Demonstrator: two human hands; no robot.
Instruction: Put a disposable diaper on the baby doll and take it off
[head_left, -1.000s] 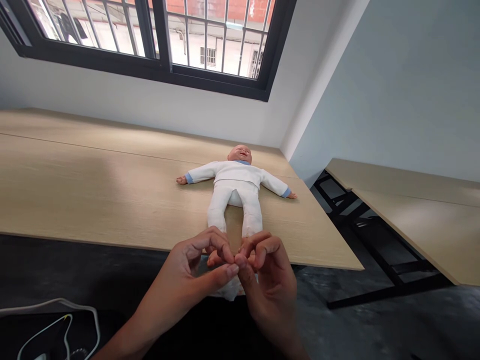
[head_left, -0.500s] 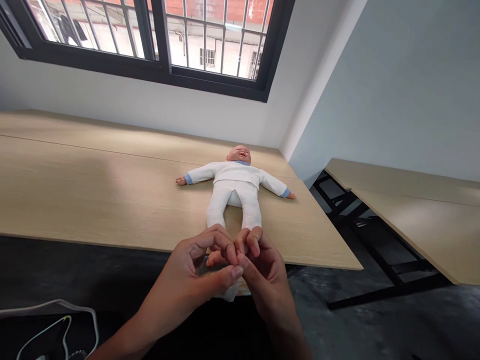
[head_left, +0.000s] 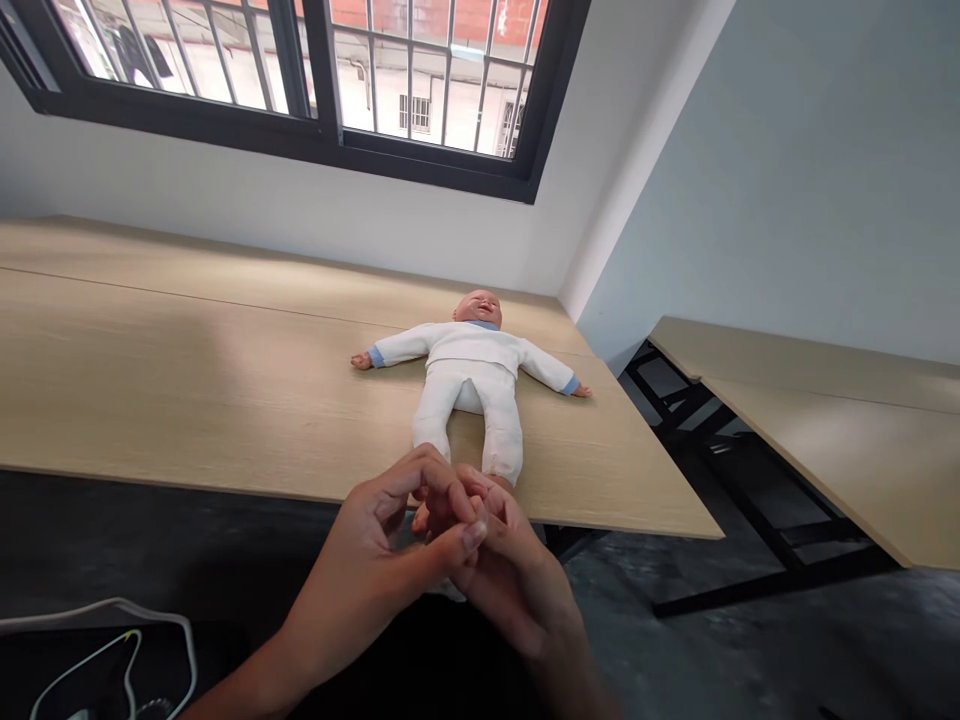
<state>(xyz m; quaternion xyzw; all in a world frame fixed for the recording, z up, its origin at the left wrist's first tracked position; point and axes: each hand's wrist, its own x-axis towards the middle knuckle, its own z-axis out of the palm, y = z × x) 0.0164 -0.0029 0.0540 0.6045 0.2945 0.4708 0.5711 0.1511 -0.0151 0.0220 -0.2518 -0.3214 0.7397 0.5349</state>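
Observation:
A baby doll in a white long-sleeved suit with blue cuffs lies on its back on a light wood table, arms spread. My left hand and my right hand meet at the doll's feet near the table's front edge. Their fingers are curled and touching each other, and any small item between them is hidden. One bare doll foot shows below my left fingers. A scrap of white cloth barely shows beneath my hands.
A second wood table on black metal legs stands to the right, across a gap over the dark floor. A barred black-framed window is set in the wall behind. White cable lies on a dark object at lower left.
My hands have drawn closer, and my right fingers now press against my left fingertips. The end of the doll's leg shows more above my right hand. The doll itself stays in place.

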